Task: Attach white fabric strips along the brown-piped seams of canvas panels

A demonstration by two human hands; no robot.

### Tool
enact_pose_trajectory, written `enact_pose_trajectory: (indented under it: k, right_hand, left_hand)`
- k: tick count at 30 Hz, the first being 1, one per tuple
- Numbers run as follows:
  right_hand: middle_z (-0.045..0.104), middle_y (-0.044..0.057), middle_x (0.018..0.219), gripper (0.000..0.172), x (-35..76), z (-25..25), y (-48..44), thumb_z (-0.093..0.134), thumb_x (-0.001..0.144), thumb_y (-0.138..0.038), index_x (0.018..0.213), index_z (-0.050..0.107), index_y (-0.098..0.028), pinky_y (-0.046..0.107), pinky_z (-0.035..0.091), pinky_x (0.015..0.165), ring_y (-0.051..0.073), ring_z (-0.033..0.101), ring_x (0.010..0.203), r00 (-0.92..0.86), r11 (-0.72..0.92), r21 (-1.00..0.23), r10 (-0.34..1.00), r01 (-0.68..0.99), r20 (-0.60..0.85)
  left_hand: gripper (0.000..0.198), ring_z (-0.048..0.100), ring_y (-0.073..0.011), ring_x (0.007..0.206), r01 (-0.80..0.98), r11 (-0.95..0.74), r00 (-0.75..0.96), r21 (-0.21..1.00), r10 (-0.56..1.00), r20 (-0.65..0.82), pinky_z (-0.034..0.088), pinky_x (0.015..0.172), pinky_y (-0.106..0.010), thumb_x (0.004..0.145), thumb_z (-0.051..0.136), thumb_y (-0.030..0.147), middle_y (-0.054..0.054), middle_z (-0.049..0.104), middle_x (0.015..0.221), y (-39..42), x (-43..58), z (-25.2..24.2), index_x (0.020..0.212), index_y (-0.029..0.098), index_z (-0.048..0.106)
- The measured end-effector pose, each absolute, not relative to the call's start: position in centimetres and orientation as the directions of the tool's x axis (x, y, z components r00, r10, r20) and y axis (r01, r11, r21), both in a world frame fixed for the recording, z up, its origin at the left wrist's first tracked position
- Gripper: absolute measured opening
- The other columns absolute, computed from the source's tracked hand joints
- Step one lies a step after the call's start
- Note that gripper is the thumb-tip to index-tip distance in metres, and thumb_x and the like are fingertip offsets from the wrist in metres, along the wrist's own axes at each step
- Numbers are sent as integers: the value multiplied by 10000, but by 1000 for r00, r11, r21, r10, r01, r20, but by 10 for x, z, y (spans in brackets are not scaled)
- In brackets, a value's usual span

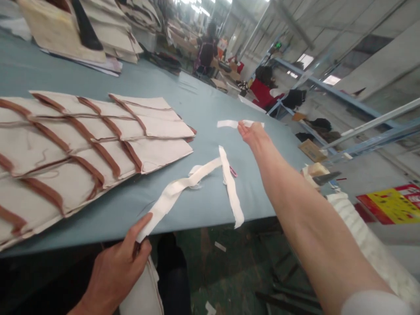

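Long strip [183, 181]: white cloth tape, creased and twisted near its middle, running from the near edge of the blue-grey surface [210, 109] towards its centre.
Second strip [231, 192]: same white tape, meeting the long strip's far end, its lower end hanging over the edge.
Left hand [121, 267]: pinches the long strip's near end.
Right hand [252, 133]: stretched out, fingers on a short strip [228, 124]; I cannot tell whether it grips.
Panels [82, 144]: cream with brown bands, overlapped, at left.
Writing: yellow-red sign [393, 203], unreadable.

The blue-grey table [203, 100] bears overlapping cream panels [82, 144] and white strips [229, 183].
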State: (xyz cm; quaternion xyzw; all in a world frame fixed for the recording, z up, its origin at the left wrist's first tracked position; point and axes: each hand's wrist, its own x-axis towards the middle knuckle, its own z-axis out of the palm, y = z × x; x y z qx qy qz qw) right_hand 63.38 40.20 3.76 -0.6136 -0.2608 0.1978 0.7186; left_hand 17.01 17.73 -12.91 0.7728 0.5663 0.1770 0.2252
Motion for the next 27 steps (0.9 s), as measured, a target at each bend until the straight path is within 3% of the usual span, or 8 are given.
enact_pose_trajectory:
  k: [2,5,8,12,17,21,24,27]
  right_hand:
    - [745,54,1001,190,636,30,411,597,1122,-286,1148,705,-132,293,650,754,151,757,849,808,134,-991,587,-21,62]
    - [718,31,842,238,629,29,414,456,1117,-167,1053,683,-134,239,630,713,129,763,774,822,115,-991,569,-73,5]
    - [749,40,810,231,607,40,402,457,1086,-164,1029,679,-137,258,647,716,154,778,798,811,120,-990,585,-75,9]
    - [790,56,841,347,558,71,363,396,1129,-240,926,662,-148,215,614,651,138,777,767,745,124,-992,663,-18,70]
    - [823,60,844,414,481,117,299,390,1164,-270,875,660,-147,164,568,565,116,780,705,589,92,-996,804,9,80]
    - [840,78,846,411,416,148,245,444,1158,-282,854,683,-142,162,580,543,125,791,674,455,53,-999,890,-13,41]
    - [849,85,842,394,369,159,204,510,1139,-301,845,716,-138,162,596,523,130,794,654,352,13,-996,936,-91,-20]
    - [855,84,835,426,330,157,164,495,1137,-297,829,744,-140,163,615,521,129,792,633,270,-37,-977,958,-209,-94]
  left_hand:
    - [523,788,-257,581,781,-283,301,556,952,62,547,593,-331,1033,464,346,22,765,645,174,169,-135,1521,290,644]
    - [494,766,-239,539,768,-326,304,552,943,134,543,573,-310,1041,493,339,31,741,616,173,167,-143,1499,265,662]
    - [498,750,-206,495,733,-374,330,568,926,183,521,540,-269,1028,545,335,62,732,597,177,164,-147,1508,266,660]
    - [596,763,-203,494,683,-392,408,617,905,123,479,493,-249,1031,496,339,72,727,572,187,161,-141,1609,223,575]
    - [694,756,-198,526,632,-337,341,698,930,141,484,536,-243,1035,465,420,53,740,614,183,152,-115,1661,123,484]
    - [521,744,-195,558,492,-230,276,840,956,100,499,569,-241,1004,502,518,37,751,631,154,138,-92,1332,206,761]
    - [426,745,-201,669,277,-160,354,948,934,54,524,643,-251,979,557,560,-11,796,757,122,135,-73,989,228,825]
    - [521,603,-175,614,44,8,402,999,915,-25,446,594,-259,941,618,638,-16,698,695,92,140,-50,1029,170,828]
